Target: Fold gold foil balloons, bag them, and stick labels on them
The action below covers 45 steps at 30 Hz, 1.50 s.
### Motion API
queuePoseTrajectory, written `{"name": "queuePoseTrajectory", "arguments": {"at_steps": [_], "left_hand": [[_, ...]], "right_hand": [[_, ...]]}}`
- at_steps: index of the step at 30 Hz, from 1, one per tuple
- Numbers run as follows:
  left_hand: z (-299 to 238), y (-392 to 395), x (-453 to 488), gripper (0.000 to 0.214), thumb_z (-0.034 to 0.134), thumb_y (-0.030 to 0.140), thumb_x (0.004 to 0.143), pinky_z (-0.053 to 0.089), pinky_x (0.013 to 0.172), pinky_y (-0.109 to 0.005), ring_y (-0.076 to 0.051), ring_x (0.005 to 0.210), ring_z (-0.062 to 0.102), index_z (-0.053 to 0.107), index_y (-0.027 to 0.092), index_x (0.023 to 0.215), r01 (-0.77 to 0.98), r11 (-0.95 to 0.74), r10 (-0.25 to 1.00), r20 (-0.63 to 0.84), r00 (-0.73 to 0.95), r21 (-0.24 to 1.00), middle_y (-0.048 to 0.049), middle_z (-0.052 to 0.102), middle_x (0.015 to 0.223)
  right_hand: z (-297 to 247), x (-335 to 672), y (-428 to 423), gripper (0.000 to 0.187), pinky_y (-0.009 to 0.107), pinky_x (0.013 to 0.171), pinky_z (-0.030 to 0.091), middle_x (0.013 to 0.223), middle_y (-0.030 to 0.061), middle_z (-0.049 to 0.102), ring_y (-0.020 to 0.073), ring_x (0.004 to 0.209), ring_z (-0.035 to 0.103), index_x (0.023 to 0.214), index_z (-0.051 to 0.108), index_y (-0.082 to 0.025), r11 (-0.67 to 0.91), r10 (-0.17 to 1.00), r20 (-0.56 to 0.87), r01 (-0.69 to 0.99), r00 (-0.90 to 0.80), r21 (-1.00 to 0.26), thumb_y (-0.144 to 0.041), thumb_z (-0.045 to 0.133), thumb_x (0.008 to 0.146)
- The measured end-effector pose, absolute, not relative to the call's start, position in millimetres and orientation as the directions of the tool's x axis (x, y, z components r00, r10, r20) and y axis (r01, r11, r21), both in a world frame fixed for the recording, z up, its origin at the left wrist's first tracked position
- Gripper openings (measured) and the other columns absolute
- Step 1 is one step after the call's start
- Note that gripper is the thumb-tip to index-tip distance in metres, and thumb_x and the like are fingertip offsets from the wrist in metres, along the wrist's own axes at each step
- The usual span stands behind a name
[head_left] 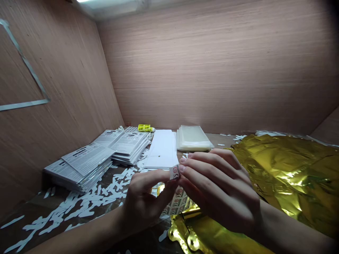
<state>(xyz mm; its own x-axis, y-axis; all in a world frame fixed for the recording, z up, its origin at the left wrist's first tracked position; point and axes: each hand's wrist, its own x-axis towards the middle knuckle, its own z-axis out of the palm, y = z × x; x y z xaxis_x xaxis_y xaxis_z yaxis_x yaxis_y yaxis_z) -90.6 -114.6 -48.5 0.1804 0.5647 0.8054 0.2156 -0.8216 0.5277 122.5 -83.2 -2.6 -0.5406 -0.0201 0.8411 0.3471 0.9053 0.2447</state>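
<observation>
My left hand (148,194) pinches a small white label (174,171) with CE and warning marks between thumb and index finger. My right hand (219,187) is closed on the label's right edge, fingers together. Just below the hands hangs or lies a strip of similar printed labels (178,201), partly hidden by them. Under my right hand lies a flat gold foil balloon (212,231), its tabbed edge toward the front.
Stacks of printed packets (87,155) stand at left, amid scattered white paper strips (90,201). Behind my hands are white cards (161,148), clear plastic bags (194,137) and a yellow labelled item (144,128). Gold foil balloons (291,176) pile at right. Wooden walls (212,63) enclose the table.
</observation>
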Motion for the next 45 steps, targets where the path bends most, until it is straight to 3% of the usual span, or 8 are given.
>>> {"name": "queuePoseTrajectory", "arguments": {"at_steps": [7,13,19,23,30,38,45], "left_hand": [[-50.9,-115.4,-88.7,0.043,0.067,-0.004,0.085,0.061,0.074,-0.024,-0.016,0.078,0.074,0.071,0.023,0.118,0.172,-0.808,0.589,0.787,0.183,0.564,-0.0030,0.078,0.094],[-54.2,-116.9,-88.2,0.041,0.067,0.000,0.087,0.060,0.079,-0.023,-0.015,0.084,0.072,0.070,0.024,0.120,0.119,-0.775,0.632,0.757,0.167,0.621,-0.0019,0.075,0.095],[-47.1,-121.1,-85.9,0.029,0.072,0.018,0.093,0.057,0.079,-0.016,-0.011,0.084,0.073,0.072,0.026,0.121,0.182,-0.760,0.644,0.760,0.087,0.623,0.0009,0.078,0.095],[-40.2,-123.8,-81.6,0.016,0.069,0.011,0.093,0.055,0.071,-0.011,-0.006,0.074,0.073,0.075,0.023,0.103,0.264,-0.771,0.615,0.785,0.071,0.580,0.0042,0.079,0.087],[-36.6,-127.8,-81.9,0.010,0.068,0.011,0.093,0.053,0.065,-0.011,-0.006,0.068,0.071,0.074,0.019,0.092,0.344,-0.762,0.603,0.794,0.070,0.549,0.0045,0.077,0.080],[-35.1,-127.5,-82.3,0.007,0.069,0.014,0.093,0.051,0.061,-0.011,-0.005,0.063,0.068,0.072,0.020,0.089,0.392,-0.750,0.603,0.794,0.077,0.532,0.0058,0.076,0.077],[-38.2,-125.9,-83.5,0.008,0.071,0.012,0.092,0.054,0.063,-0.012,-0.007,0.066,0.071,0.073,0.020,0.092,0.403,-0.765,0.580,0.810,0.090,0.502,0.0033,0.078,0.081]], "right_hand": [[0.6,113.4,-87.0,0.020,0.040,0.088,0.053,0.101,0.0062,0.078,0.0200,0.096,0.070,0.105,0.071,-0.012,0.946,0.165,0.895,0.323,-0.414,-0.024,-0.012,0.077,0.086],[0.5,111.8,-91.9,0.023,0.037,0.084,0.054,0.097,0.0053,0.075,0.0194,0.093,0.069,0.104,0.070,-0.014,0.913,0.361,0.865,0.319,-0.349,-0.252,-0.016,0.079,0.083],[-0.6,106.9,-97.7,0.019,0.034,0.083,0.053,0.095,0.0032,0.076,0.0156,0.088,0.072,0.102,0.068,-0.014,0.927,0.332,0.878,0.292,-0.344,-0.237,-0.009,0.075,0.085],[-2.6,104.4,-100.2,0.015,0.031,0.079,0.054,0.092,0.0047,0.076,0.0141,0.085,0.072,0.099,0.068,-0.013,0.947,0.279,0.888,0.259,-0.366,-0.190,-0.004,0.071,0.087],[-5.7,106.2,-103.1,0.012,0.019,0.065,0.053,0.092,0.0048,0.072,0.0078,0.073,0.066,0.095,0.072,-0.012,0.920,0.385,0.855,0.219,-0.349,-0.325,-0.005,0.074,0.086],[-7.3,108.9,-100.3,0.010,0.021,0.068,0.053,0.090,0.0032,0.073,0.0096,0.077,0.067,0.097,0.073,-0.014,0.921,0.388,0.837,0.179,-0.385,-0.345,-0.008,0.073,0.090],[-3.9,109.4,-99.3,0.006,0.023,0.061,0.048,0.080,-0.0016,0.071,0.0093,0.065,0.062,0.089,0.073,-0.018,0.829,0.555,0.727,0.195,-0.404,-0.524,-0.015,0.077,0.087]]}}
